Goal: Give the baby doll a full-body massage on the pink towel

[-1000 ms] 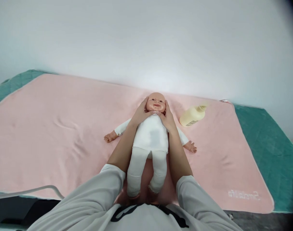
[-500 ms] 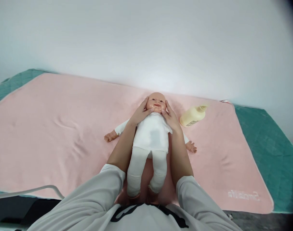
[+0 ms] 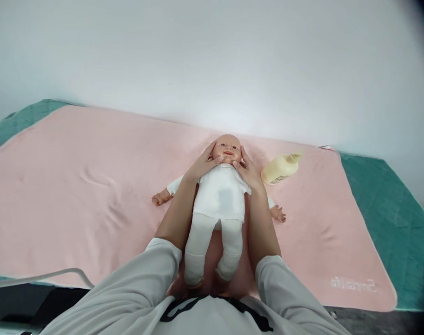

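Observation:
A baby doll (image 3: 219, 193) in a white top and white leggings lies on its back on a pink mat (image 3: 93, 195), its head toward the wall and its feet near my body. My left hand (image 3: 202, 165) cups one side of the doll's head, thumb on the cheek near the chin. On the opposite side my right hand (image 3: 249, 171) holds the head the same way, thumb near the jaw. The doll's arms stretch out past my forearms, which partly hide them. A pale yellow pump bottle (image 3: 281, 169) lies on its side close to my right hand.
Beneath the pink mat, a green quilted cover (image 3: 389, 223) shows at both ends. A white wall (image 3: 212, 65) rises right behind the mat. At the lower left, a pale tube or cable (image 3: 41, 277) runs along the front edge.

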Available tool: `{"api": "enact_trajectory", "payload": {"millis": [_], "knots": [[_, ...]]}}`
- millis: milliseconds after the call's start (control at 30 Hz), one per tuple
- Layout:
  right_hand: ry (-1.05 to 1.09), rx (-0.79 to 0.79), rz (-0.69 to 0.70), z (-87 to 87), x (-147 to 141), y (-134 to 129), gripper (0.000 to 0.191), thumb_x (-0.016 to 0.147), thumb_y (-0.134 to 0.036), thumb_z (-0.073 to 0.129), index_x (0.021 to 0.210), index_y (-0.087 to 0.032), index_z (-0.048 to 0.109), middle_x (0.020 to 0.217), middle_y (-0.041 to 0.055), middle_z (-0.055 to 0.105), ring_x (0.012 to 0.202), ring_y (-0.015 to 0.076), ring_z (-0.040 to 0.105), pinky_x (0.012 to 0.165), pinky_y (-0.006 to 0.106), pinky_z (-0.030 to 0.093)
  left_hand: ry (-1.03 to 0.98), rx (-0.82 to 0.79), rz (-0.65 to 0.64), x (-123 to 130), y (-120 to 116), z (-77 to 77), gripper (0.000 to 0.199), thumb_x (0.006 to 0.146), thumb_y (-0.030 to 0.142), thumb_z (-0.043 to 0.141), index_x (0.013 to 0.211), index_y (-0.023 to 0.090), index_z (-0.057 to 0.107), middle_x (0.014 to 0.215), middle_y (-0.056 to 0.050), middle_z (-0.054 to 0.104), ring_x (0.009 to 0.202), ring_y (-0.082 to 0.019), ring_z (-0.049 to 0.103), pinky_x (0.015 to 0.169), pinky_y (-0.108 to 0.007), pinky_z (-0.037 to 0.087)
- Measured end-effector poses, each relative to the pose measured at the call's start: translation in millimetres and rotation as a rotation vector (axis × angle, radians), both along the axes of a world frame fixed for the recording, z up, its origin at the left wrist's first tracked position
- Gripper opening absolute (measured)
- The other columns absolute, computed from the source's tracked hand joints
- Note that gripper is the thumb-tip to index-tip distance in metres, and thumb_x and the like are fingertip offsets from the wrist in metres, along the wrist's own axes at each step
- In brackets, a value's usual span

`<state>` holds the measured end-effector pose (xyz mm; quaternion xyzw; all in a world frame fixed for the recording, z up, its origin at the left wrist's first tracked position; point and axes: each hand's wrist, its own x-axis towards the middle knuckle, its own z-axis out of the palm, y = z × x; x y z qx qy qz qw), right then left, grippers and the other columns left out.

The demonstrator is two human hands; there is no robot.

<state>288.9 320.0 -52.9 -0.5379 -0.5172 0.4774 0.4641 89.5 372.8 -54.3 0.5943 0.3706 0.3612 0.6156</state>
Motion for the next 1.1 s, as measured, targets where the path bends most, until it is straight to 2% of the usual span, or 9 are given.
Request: {"api": "enact_trajectory", "payload": {"millis": [300,700,900,1100], "knots": [[-0.104,0.072,-0.132,-2.1,-17,1,0.116,0.07,-0.067,0.073,0.16,-0.02,0.016,0.16,0.0127,0.038,0.142,0.0296,0.047,0.12,0.047,0.039,0.045,0.065,0.086,9,-6,6.2,0.116,0.067,0.042,0.084,0.158,0.015,0.018,0.159,-0.02,0.034,0.143,-0.035,0.041,0.117,-0.046,0.04],[-0.2,0.096,-0.108,-4.8,-15,2,0.107,0.078,-0.07,0.063,0.16,-0.022,0.013,0.162,0.0095,0.035,0.146,0.0279,0.042,0.122,0.047,0.035,0.068,0.148,0.136,11,-2,-2.0,0.102,0.071,0.041,0.079,0.155,0.015,0.026,0.16,-0.019,0.034,0.144,-0.035,0.04,0.117,-0.047,0.039],[-0.163,0.075,-0.082,-1.4,-9,1,0.104,0.08,-0.068,0.062,0.16,-0.019,0.016,0.161,0.0096,0.038,0.144,0.0272,0.044,0.122,0.046,0.036,0.125,0.114,0.12,5,-1,1.6,0.098,0.076,0.041,0.076,0.157,0.017,0.027,0.16,-0.015,0.036,0.143,-0.033,0.042,0.117,-0.044,0.039],[-0.131,0.064,-0.036,-9.1,1,3,0.097,0.082,-0.07,0.058,0.159,-0.027,0.017,0.161,0.0017,0.037,0.147,0.0253,0.04,0.124,0.049,0.034,0.124,0.106,0.076,-1,1,3.3,0.09,0.083,0.042,0.068,0.158,0.018,0.024,0.163,-0.012,0.03,0.143,-0.03,0.043,0.116,-0.042,0.039]]}}
